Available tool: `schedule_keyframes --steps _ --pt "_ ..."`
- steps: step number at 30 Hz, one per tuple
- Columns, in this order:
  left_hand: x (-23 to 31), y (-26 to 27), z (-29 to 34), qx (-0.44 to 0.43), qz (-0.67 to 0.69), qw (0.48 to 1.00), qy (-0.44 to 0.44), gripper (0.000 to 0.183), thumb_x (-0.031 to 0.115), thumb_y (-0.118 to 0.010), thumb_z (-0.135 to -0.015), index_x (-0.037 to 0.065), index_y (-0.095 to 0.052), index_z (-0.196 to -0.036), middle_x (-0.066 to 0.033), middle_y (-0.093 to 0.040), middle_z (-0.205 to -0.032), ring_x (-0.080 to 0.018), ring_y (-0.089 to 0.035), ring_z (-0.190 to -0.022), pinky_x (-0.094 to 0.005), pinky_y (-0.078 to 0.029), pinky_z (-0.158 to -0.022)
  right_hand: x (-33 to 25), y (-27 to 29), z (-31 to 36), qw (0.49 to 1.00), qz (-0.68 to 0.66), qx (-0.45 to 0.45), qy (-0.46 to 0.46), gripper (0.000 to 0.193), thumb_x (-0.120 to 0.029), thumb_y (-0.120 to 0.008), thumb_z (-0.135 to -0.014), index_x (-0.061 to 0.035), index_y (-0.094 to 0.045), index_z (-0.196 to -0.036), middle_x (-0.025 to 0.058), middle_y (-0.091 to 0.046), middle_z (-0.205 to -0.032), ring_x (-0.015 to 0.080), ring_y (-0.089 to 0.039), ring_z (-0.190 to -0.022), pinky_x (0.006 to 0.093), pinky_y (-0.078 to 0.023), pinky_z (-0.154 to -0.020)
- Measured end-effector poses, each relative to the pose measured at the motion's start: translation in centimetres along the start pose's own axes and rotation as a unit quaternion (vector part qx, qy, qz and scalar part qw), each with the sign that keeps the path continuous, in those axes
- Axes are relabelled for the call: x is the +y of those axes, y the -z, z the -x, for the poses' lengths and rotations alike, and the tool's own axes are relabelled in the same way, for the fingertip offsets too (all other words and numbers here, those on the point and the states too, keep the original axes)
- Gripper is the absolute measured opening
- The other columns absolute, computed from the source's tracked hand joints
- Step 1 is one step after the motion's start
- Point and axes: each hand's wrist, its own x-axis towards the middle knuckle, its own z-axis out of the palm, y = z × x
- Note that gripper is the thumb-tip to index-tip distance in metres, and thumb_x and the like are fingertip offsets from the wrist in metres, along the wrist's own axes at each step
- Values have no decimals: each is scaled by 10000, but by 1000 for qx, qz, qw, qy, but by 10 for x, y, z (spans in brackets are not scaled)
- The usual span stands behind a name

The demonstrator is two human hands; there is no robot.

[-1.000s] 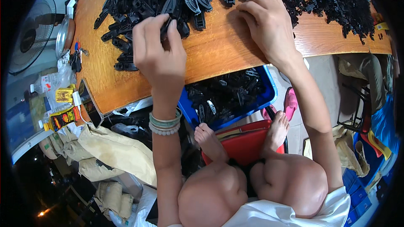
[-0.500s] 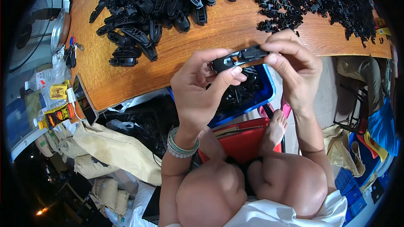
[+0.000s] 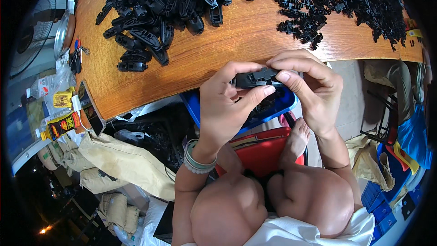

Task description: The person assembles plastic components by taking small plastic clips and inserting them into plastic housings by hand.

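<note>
A black plastic part point(image 3: 256, 78), long and narrow, is held almost level between my two hands over the table's near edge. My left hand point(image 3: 223, 98) closes round its left end, with the thumb along the near side and the index finger along the far side. Thumb and fingers of my right hand point(image 3: 314, 86) pinch the right end. Whether the right fingers also hold a smaller separate piece cannot be made out. Beneath the hands stands a blue bin point(image 3: 289, 101) with black parts inside, partly hidden by my left hand.
On the wooden table point(image 3: 191, 59) lie a heap of long black plastic parts point(image 3: 150, 38) at the far left and a heap of small black clips point(image 3: 364, 4) at the far right. Keys point(image 3: 82, 50) rest near the left edge. A red stool point(image 3: 261, 150) stands between my legs.
Both hands have come down nearer to me with the black part. It has turned from a tilt to nearly level, and my right fingers now reach further over its right end.
</note>
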Motion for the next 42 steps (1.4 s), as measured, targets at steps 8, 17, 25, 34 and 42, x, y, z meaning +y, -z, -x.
schedule_keyframes --steps 8,17,25,34,42 --pt "3 1 3 4 19 1000 4 233 -86 -594 -802 -75 -532 -1026 -163 -643 -876 -177 -654 -776 -268 -547 -724 10 13 -3 939 245 -49 237 192 20 -678 -728 13 -670 -919 122 -650 -889 223 -623 -781 282 -478 -693" --pt "4 7 5 -49 -81 994 -56 168 -19 -560 -842 -82 -578 -997 -154 -645 -891 -171 -647 -785 -250 -525 -714 6 7 13 992 122 -17 29 224 -31 -709 -736 14 -665 -951 97 -639 -839 165 -600 -737 262 -462 -648" --pt "13 43 -58 248 -537 796 -128 198 198 -647 -821 1 -656 -827 -88 -645 -745 -211 -618 -639 -301 -469 -589 14 12 8 977 192 -74 53 164 -20 -674 -752 0 -665 -915 111 -624 -848 246 -600 -767 333 -474 -698" --pt "13 46 -36 221 -639 731 -88 214 235 -671 -754 32 -622 -710 -100 -570 -655 -278 -581 -567 -362 -447 -512 31 17 -50 829 505 17 242 142 -21 -668 -667 -14 -620 -800 82 -541 -791 259 -520 -767 357 -422 -677" --pt "-2 40 -7 228 -410 867 -169 170 37 -644 -802 -16 -599 -957 -57 -626 -749 -85 -555 -559 -183 -428 -534 31 8 -55 852 436 -41 286 185 19 -623 -703 5 -595 -885 98 -534 -818 269 -552 -771 337 -454 -640"
